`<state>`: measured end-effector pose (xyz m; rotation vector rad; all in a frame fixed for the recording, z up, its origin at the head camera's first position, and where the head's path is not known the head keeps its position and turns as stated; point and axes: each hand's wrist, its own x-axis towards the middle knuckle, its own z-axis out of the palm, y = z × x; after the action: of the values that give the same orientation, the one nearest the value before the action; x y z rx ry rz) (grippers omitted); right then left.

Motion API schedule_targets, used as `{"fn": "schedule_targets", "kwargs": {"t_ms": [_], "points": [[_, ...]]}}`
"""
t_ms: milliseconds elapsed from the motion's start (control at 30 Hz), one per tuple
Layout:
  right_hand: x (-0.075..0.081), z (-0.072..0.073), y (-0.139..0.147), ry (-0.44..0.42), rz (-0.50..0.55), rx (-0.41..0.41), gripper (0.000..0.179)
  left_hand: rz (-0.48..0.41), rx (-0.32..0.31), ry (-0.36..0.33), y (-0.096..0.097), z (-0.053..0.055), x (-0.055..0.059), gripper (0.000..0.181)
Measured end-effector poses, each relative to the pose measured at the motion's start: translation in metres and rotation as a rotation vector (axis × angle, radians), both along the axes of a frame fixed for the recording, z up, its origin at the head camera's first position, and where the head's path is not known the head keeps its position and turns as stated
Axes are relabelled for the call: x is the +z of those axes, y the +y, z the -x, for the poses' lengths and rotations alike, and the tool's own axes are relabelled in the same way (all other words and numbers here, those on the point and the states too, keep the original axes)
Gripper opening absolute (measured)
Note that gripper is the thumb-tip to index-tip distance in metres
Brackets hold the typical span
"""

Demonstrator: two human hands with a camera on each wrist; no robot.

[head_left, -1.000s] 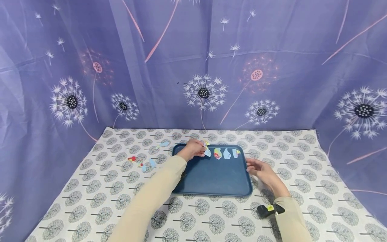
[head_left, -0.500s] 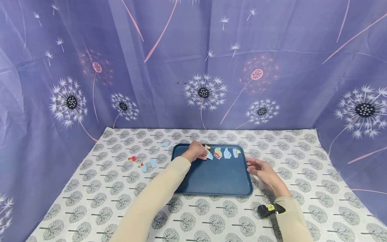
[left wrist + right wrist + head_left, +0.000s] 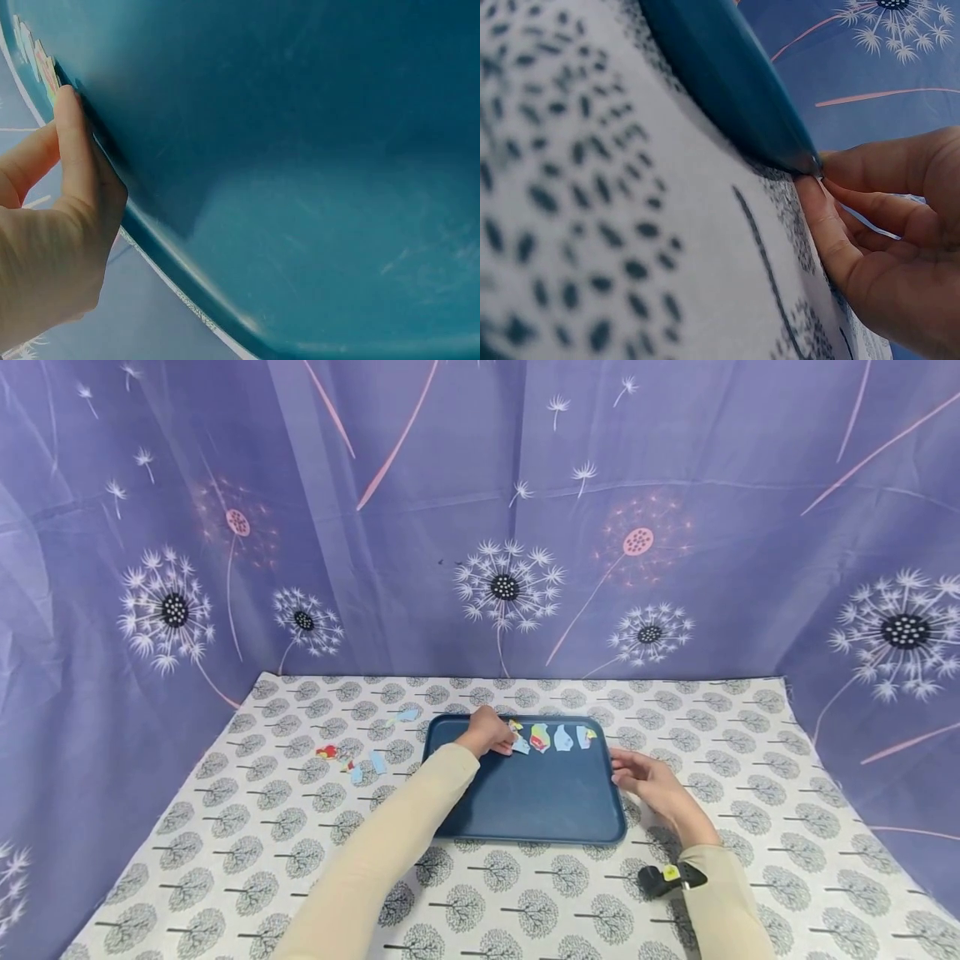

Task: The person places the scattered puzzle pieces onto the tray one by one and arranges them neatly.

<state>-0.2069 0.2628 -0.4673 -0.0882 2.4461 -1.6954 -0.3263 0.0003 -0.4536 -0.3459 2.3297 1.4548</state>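
Observation:
Along the far side of the dark blue tray [image 3: 540,802] lies a row of irregular cut picture pieces: a yellow and red one [image 3: 540,738], a light blue one [image 3: 563,739] and a light blue one with yellow [image 3: 585,737]. At the row's left end, my left hand [image 3: 489,732] pinches a light blue and yellow picture piece [image 3: 521,742], thumb and index finger meeting at its edge. The fingers hide part of it. My right hand [image 3: 651,783] holds the tray's right rim between thumb and fingers, as the right wrist view shows.
Left of the tray, on the tree-print cloth [image 3: 262,843], lie more pieces: a red one [image 3: 327,752], a light blue one [image 3: 378,762], a smaller blue and red one [image 3: 356,772] and another blue one [image 3: 407,716]. A purple dandelion curtain [image 3: 405,593] stands behind.
My left hand has shifted slightly right with the piece, which now sits closer to the yellow and red one. The right hand has stayed on the tray's rim.

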Motion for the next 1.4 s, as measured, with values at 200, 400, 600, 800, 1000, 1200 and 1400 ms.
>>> {"fn": "schedule_targets", "kwargs": {"t_ms": [200,400,600,800,1000,1200,1400], "points": [[-0.001,0.001,0.002,0.004,0.007,0.004,0.056,0.039,-0.032,0.01,-0.001,0.0,0.003,0.052],[0.0,0.0,0.002,0.0,0.017,0.01,0.057,-0.001,-0.031,-0.01,-0.009,-0.004,0.005,0.056],[-0.001,0.0,0.001,-0.008,0.017,0.009,0.056,-0.096,-0.034,0.023,-0.021,-0.011,0.014,0.04],[-0.001,0.001,0.002,-0.009,0.033,0.006,0.057,-0.189,-0.042,0.05,-0.035,-0.012,0.023,0.023],[-0.001,0.0,0.001,0.002,0.016,0.011,0.056,-0.338,-0.061,0.109,-0.062,-0.013,0.027,0.032],[-0.001,0.001,0.002,0.009,0.006,0.009,0.057,-0.41,-0.026,0.16,-0.097,-0.021,0.035,0.038],[-0.001,0.0,0.002,0.026,-0.018,0.012,0.056,-0.408,0.054,0.184,-0.134,-0.032,0.041,0.038]]}}
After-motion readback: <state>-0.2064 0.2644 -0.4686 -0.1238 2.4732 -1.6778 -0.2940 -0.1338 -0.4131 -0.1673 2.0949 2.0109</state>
